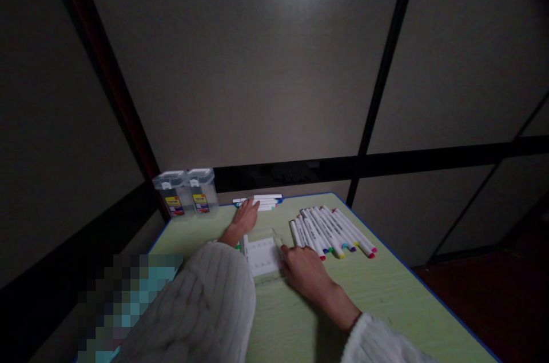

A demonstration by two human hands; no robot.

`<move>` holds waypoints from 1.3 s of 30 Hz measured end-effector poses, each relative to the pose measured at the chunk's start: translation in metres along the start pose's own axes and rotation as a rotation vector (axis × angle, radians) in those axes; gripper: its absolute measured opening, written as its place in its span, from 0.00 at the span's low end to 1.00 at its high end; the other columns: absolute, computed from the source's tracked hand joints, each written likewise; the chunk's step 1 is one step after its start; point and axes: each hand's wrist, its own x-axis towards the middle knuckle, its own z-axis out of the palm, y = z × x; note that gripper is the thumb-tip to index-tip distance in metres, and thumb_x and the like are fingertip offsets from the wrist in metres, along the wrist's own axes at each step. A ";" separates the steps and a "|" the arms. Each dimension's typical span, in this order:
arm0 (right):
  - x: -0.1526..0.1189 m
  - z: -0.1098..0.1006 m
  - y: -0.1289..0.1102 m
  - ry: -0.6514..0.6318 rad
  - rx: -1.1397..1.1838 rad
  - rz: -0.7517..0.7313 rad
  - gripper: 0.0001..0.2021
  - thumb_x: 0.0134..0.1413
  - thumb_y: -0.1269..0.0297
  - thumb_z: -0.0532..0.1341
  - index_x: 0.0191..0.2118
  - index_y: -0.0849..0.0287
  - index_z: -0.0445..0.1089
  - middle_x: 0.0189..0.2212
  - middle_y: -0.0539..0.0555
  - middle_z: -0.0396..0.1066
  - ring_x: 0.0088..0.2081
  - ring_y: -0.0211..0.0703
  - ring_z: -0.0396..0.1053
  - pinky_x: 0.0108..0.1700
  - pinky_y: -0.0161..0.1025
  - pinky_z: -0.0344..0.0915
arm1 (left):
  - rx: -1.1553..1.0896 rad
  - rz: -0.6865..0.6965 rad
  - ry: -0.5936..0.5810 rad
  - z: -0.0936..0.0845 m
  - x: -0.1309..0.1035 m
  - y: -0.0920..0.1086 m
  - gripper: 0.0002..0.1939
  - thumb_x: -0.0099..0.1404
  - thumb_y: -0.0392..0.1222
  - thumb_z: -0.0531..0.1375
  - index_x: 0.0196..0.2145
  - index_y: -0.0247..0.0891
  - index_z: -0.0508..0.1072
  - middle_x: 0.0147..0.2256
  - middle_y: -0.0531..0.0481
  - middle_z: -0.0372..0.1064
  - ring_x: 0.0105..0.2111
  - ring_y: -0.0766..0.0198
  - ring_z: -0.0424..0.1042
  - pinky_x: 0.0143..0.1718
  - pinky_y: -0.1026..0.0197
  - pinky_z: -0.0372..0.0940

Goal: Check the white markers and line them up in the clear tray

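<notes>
My left hand (pixel 246 215) reaches to the back edge of the table. Its fingers stretch over a small group of white markers (pixel 268 202) lying there and seem to touch them. Closer to me lies a white rectangular tray (pixel 262 256) with rows of faint marks and what look like clear plastic edges. A single white marker (pixel 246 246) lies along the tray's left side. With fingers curled, my right hand (pixel 305 272) grips the tray's right edge.
Several white markers with coloured ends (pixel 330 230) lie side by side on the right. Two clear plastic boxes (pixel 203 194) with lids and yellow labels stand at the back left. The green table (pixel 377 300) has a blue rim and meets a panelled wall (pixel 257 77).
</notes>
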 end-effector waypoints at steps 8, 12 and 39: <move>0.001 0.003 0.002 0.010 0.005 -0.022 0.09 0.51 0.72 0.51 0.38 0.63 0.65 0.30 0.60 0.73 0.34 0.48 0.71 0.36 0.39 0.62 | 0.071 -0.012 0.025 -0.002 -0.001 -0.001 0.19 0.59 0.32 0.48 0.47 0.37 0.65 0.51 0.41 0.56 0.52 0.55 0.55 0.51 0.54 0.53; 0.001 0.003 0.002 0.021 0.006 -0.028 0.09 0.51 0.72 0.51 0.38 0.63 0.66 0.30 0.59 0.73 0.34 0.47 0.71 0.37 0.39 0.61 | 0.090 -0.008 0.014 -0.006 -0.003 -0.001 0.18 0.59 0.30 0.48 0.46 0.38 0.66 0.49 0.42 0.58 0.50 0.57 0.58 0.50 0.55 0.55; -0.001 -0.001 0.002 0.016 0.011 -0.042 0.10 0.52 0.71 0.50 0.39 0.64 0.66 0.32 0.60 0.73 0.36 0.47 0.71 0.38 0.38 0.61 | 0.042 -0.053 -0.076 -0.022 -0.026 -0.024 0.16 0.62 0.43 0.53 0.46 0.36 0.64 0.46 0.45 0.63 0.42 0.60 0.66 0.41 0.52 0.64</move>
